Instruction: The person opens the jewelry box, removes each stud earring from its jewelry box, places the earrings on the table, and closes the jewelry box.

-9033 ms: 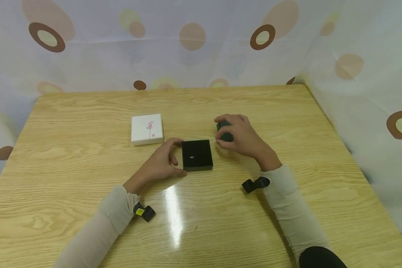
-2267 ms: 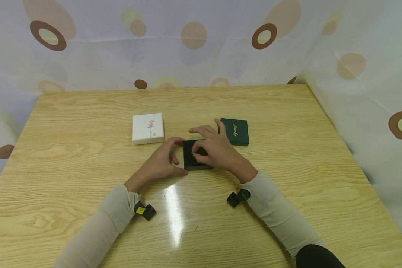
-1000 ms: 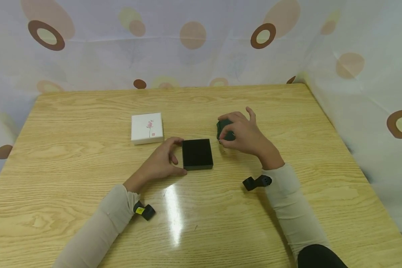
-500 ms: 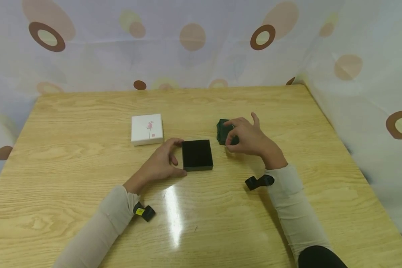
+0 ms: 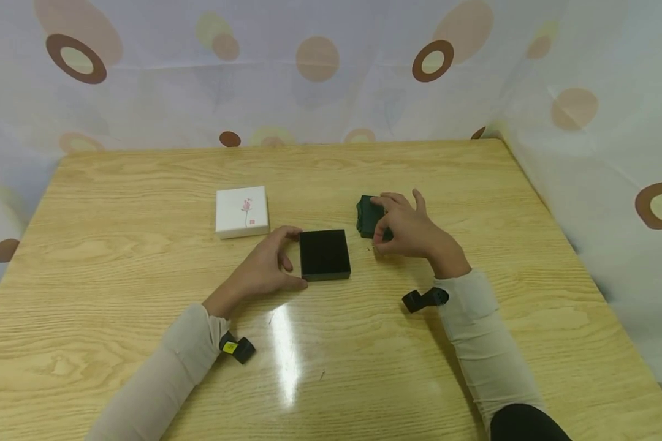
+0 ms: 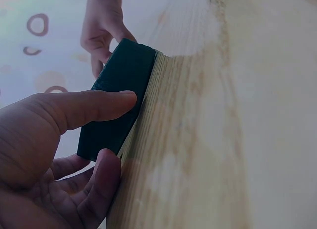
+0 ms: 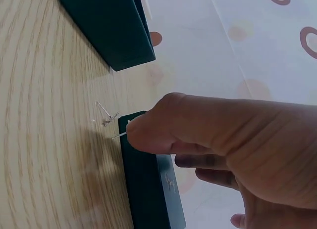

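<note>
My left hand [image 5: 265,262] grips the left side of a small open jewelry box [image 5: 324,254] with a black lining. In the left wrist view, the thumb lies along the box's green wall [image 6: 119,75], with fingers at its near end. My right hand [image 5: 410,228] is over the near edge of a dark green box lid [image 5: 368,217], partly hiding it. Between thumb and forefinger it pinches a small stud earring, whose thin silver post [image 7: 119,136] sticks out in the right wrist view. Another stud earring [image 7: 106,119] lies on the wood beside the lid.
A white box [image 5: 243,212] with a pink flower print stands at the back left of the wooden table [image 5: 143,184]. Patterned cloth [image 5: 364,92] hangs behind the table and along its right side.
My right hand went from the lid to the black lining, pinched the star-shaped earring there and carried it right, beside the lid. The lining now shows no earring. My left hand stayed put.
</note>
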A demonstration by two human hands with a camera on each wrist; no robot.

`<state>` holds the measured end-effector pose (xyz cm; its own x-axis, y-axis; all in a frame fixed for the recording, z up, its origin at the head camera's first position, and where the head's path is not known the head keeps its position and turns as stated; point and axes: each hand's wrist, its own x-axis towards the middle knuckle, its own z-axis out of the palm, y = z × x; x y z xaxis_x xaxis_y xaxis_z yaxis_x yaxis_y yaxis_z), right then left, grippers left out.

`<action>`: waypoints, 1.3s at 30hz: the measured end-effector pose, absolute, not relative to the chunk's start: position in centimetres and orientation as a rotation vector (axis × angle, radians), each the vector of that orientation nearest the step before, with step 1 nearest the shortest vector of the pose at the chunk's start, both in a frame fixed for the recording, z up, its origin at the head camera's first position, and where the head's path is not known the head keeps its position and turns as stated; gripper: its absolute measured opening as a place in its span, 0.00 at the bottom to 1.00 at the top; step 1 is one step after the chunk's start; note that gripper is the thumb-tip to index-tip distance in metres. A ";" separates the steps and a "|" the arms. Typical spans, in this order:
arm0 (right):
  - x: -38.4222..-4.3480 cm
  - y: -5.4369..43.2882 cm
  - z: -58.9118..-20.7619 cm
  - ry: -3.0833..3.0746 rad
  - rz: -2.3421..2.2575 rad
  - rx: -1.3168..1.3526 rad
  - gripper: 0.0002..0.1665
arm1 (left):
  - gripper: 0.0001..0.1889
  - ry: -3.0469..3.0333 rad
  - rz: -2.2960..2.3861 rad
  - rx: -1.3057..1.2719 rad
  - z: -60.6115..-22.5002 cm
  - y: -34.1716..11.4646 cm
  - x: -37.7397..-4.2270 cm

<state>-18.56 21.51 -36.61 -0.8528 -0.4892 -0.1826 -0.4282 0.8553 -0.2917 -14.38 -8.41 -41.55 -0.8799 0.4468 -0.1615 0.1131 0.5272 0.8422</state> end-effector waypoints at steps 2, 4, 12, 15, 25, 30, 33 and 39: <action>-18.5 21.5 -36.7 2.782 -0.348 -0.699 0.09 | 0.50 2.408 1.296 0.463 -41.5 -8.4 -14.4; -18.5 21.4 -36.8 2.782 -0.352 -0.700 0.09 | 0.50 2.408 1.298 0.465 -41.5 -8.5 -14.4; -18.6 21.3 -37.1 2.783 -0.337 -0.703 0.10 | 0.49 2.412 1.298 0.463 -41.6 -8.4 -14.3; -18.6 21.3 -37.1 2.786 -0.332 -0.707 0.10 | 0.49 2.414 1.295 0.462 -41.6 -8.5 -14.3; -18.7 21.2 -37.3 2.795 -0.319 -0.714 0.11 | 0.49 2.417 1.290 0.466 -41.5 -8.4 -14.3; -18.6 21.2 -37.2 2.799 -0.347 -0.709 0.10 | 0.49 2.419 1.283 0.464 -41.7 -8.5 -14.3; -18.6 21.3 -36.9 2.821 -0.406 -0.713 0.05 | 0.49 2.416 1.286 0.456 -41.5 -8.5 -14.3; -18.8 21.5 -36.7 2.857 -0.471 -0.697 0.14 | 0.49 2.408 1.288 0.458 -41.6 -8.5 -14.3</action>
<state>-18.80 21.53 -36.69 -0.8777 -0.4720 -0.0827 -0.4205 0.8413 -0.3396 -14.35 -8.50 -41.57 -0.8784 0.4473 -0.1683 0.1083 0.5293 0.8415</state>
